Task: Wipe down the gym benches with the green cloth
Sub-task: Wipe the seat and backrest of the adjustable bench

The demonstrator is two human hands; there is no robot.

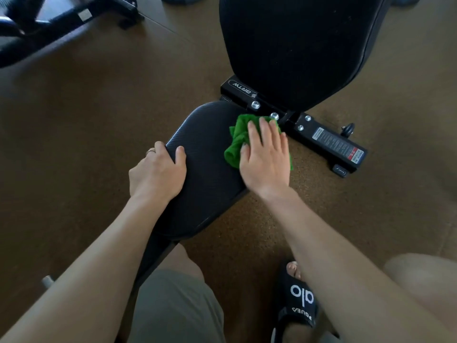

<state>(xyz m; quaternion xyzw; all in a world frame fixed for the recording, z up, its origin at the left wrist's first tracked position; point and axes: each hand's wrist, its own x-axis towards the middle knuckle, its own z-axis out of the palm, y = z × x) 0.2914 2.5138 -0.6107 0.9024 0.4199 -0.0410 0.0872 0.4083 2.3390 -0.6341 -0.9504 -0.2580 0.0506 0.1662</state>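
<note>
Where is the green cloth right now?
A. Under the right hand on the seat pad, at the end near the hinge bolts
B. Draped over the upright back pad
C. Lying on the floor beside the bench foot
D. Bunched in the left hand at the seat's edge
A: the right hand lies flat, fingers straight, on the green cloth on the seat pad near the bolts, while the left hand grips the seat's left edge.

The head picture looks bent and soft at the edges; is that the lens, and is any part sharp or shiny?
Head view: wide-angle, so the forearms splay toward the corners; sharpest at the right hand pressing the cloth on the seat pad, gripped by the left hand; bolts glint; top-left frame blurs; soft, dim light.
</note>
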